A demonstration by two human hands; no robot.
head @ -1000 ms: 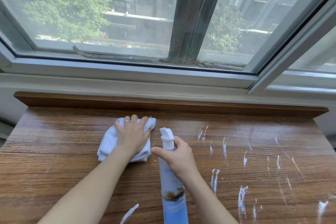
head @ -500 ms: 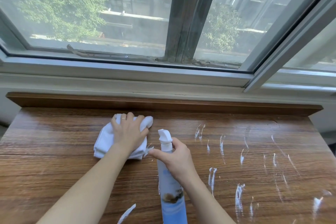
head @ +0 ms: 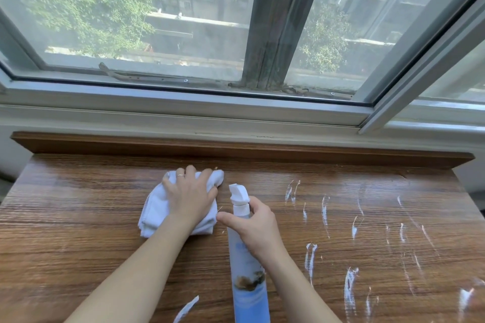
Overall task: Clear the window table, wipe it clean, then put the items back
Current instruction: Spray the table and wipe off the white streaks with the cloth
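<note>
A wooden window table [head: 78,231] fills the lower view, with white streaks of cleaner [head: 325,207] across its right half. My left hand [head: 190,193] presses flat on a folded white cloth [head: 154,211] near the table's middle back. My right hand [head: 253,225] grips the neck of a blue spray bottle [head: 248,283] with a white nozzle, standing just right of the cloth. The nozzle points toward the window.
A raised wooden ledge [head: 236,148] runs along the table's back edge under the white window frame [head: 183,105]. One white smear [head: 186,308] lies near the front edge between my arms.
The left hand and cloth have shifted slightly back and left over the table. The right hand keeps the bottle in the same place.
</note>
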